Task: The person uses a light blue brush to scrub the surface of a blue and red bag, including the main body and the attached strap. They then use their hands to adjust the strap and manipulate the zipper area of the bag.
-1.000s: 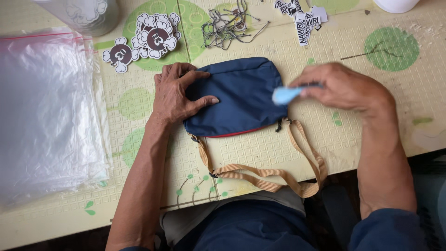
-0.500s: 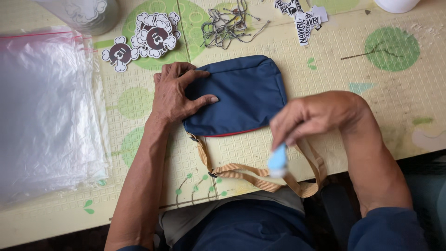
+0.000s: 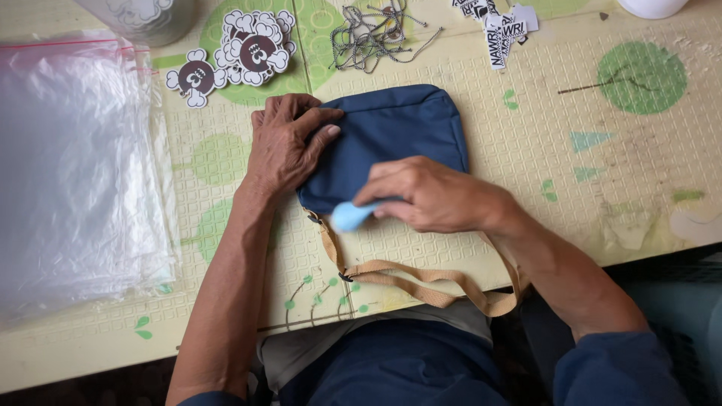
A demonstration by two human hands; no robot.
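Nearest me, the tan strap [image 3: 421,282] loops over the bench [image 3: 647,188] edge. My right hand [image 3: 432,197] has its fingers clamped on a light-blue tool [image 3: 350,216] at the navy pouch [image 3: 391,143]'s lower edge. My left hand [image 3: 289,143] presses flat, fingers apart, on its left side. Plastic bags [image 3: 75,173] crowd the left; open bench lies right.

The pouch [image 3: 398,143] under my left hand [image 3: 286,146] is navy woven cloth, matt and smooth. Its strap [image 3: 421,282] is tan webbing, ribbed. The small pale blue piece [image 3: 350,216] in my right hand [image 3: 432,197] looks like smooth plastic (material not certain). The table mat [image 3: 526,165] is embossed, dimpled, low sheen. The stacked bags [image 3: 75,165] are clear glossy film. The cut-out stickers [image 3: 244,53] look like glossy paper.
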